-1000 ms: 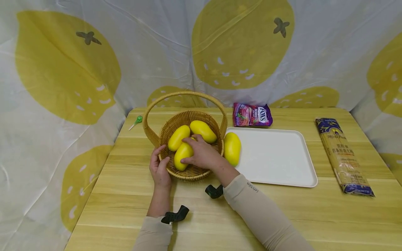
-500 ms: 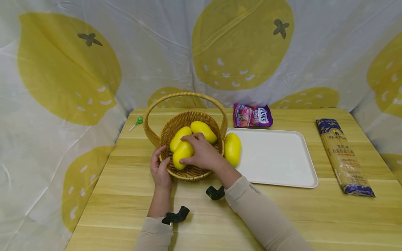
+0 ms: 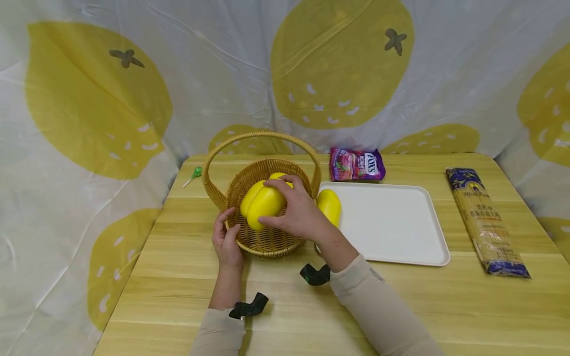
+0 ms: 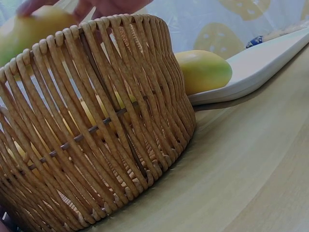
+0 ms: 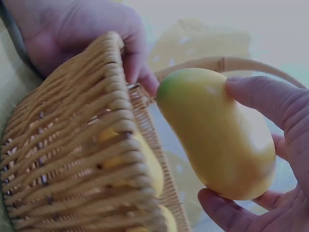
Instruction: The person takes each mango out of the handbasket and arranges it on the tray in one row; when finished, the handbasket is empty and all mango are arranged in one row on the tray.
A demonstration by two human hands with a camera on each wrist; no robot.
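My right hand (image 3: pixel 302 210) grips a yellow mango (image 3: pixel 266 207) between thumb and fingers. In the right wrist view this mango (image 5: pixel 217 137) has a green tip and is lifted to about the level of the rim. Below it stands a wicker basket (image 3: pixel 271 251) with a tall arched handle. Two more mangoes lie inside, partly hidden behind the held one. At the basket's front left, my left hand (image 3: pixel 228 242) holds the rim, its fingers curled over the edge. Another mango (image 3: pixel 329 205) rests on the left end of a white tray (image 3: pixel 387 222), partly covered by my right wrist.
Behind the tray lies a purple candy bag (image 3: pixel 357 164). A long spaghetti pack (image 3: pixel 487 222) is on the right side of the wooden table (image 3: pixel 285 311). A green lollipop (image 3: pixel 197 172) sits left of the basket. Lemon-print cloth (image 3: pixel 249 74) hangs around the table.
My right hand has raised the mango from the basket's bottom and shifted it slightly right and away from me. The left hand has stayed at the rim.
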